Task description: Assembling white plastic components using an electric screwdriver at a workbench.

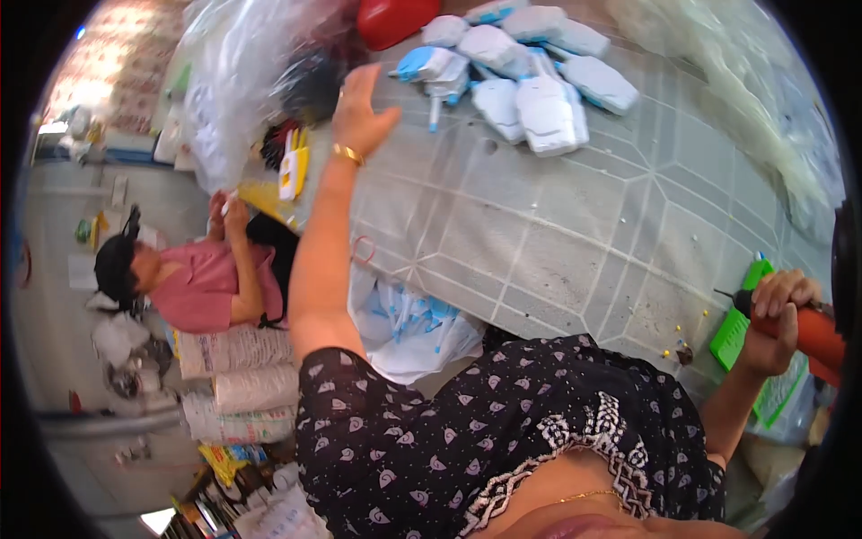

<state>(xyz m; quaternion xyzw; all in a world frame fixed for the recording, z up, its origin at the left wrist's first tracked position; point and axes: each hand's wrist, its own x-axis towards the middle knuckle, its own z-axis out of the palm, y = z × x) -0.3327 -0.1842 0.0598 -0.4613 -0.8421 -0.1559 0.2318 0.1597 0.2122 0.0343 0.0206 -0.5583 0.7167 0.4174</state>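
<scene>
My left hand (364,115) reaches out over the far left of the table, its fingers stretched and thumb apart, holding nothing. Just right of it lies a pile of white plastic pieces (543,108) with light-blue parts, several of them stacked loosely. At the right edge of the view, my right hand (779,323) is wrapped round an orange-red electric screwdriver (813,340) with a black nose. Its thin bit points left, over a green plastic basket (732,334).
A red bowl (395,20) stands beyond the pile. Clear plastic bags (745,108) border the table (557,234). A yellow-and-white tool (293,166) lies at the left edge. A bag of blue-and-white parts (413,328) hangs below the near edge. Another person (202,278) sits at left.
</scene>
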